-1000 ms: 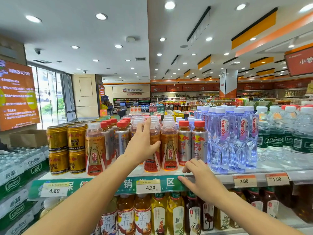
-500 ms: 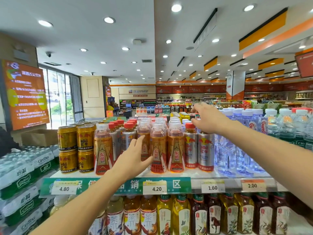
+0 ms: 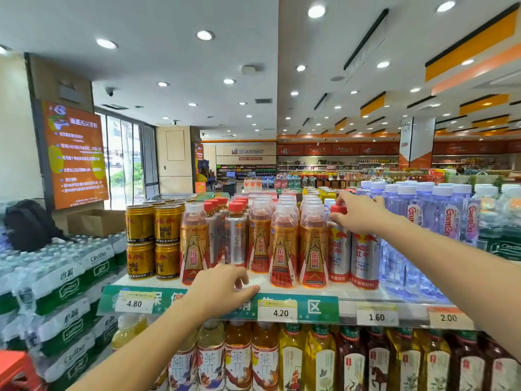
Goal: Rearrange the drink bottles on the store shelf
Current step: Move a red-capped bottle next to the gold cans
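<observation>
The top shelf (image 3: 298, 307) carries rows of orange Dongpeng bottles (image 3: 283, 249) with clear caps. Right of them stand two silver Red Bull bottles (image 3: 338, 252) in the front row. My right hand (image 3: 359, 214) reaches over their tops. Its thumb and fingers pinch the red cap (image 3: 338, 209) of the left silver bottle, and its palm hides the other bottle's cap. My left hand (image 3: 222, 287) lies palm down on the shelf's front lip, holding nothing, just in front of a gap between the orange bottles. More silver red-capped bottles (image 3: 235, 238) stand behind that gap.
Stacked gold Red Bull cans (image 3: 153, 238) fill the shelf's left end, and Ganten water bottles (image 3: 448, 221) crowd the right. Tea and juice bottles (image 3: 239, 354) line the shelf below. Wrapped water packs (image 3: 70, 280), a cardboard box (image 3: 95, 221) and a backpack (image 3: 28, 224) are at the left.
My left hand came off the orange bottles and dropped to the shelf's front lip. My right hand rose from the shelf edge to the silver bottles' tops and closed on a red cap.
</observation>
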A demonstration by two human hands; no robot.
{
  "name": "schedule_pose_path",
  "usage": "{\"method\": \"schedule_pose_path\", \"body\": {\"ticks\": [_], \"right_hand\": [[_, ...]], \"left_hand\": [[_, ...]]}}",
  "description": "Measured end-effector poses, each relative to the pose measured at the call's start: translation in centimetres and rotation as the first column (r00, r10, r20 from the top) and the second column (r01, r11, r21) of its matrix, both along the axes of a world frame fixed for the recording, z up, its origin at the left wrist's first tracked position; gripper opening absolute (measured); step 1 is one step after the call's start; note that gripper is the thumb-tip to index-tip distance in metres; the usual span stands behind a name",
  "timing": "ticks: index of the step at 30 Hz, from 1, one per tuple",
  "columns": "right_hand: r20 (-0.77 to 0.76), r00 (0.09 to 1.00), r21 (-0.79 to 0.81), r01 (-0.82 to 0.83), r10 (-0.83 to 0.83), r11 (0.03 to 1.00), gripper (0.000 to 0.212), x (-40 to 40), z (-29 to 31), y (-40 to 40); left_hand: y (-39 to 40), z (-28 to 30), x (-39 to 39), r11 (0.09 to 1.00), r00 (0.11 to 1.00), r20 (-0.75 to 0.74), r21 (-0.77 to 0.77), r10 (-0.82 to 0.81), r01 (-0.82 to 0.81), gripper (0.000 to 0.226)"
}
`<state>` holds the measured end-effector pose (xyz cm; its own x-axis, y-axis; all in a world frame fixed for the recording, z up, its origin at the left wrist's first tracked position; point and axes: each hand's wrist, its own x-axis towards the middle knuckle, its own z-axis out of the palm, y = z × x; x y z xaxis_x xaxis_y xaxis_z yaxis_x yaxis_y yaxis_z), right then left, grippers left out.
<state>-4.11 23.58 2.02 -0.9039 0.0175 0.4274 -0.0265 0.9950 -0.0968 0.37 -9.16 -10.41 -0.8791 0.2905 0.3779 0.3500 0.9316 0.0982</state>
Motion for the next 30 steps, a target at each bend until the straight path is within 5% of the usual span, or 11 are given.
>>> {"method": "schedule_pose_path", "body": {"ticks": [14, 30], "right_hand": [[-0.256, 0.967, -0.136, -0.044, 0.007, 0.99, 0.031, 0.6, -1.1, -0.1], [-0.521, 0.849, -0.335, -0.298, 0.088, 0.894, 0.047, 4.6, 5.4, -0.6]], "left_hand": [[0.3, 0.0, -0.1, 1.0, 1.0, 0.003, -0.008, 0.0, 0.0, 0.046], [0.1, 0.0, -0.4, 1.0, 0.999, 0.028, 0.012, -0.024, 0.024, 0.046]]}}
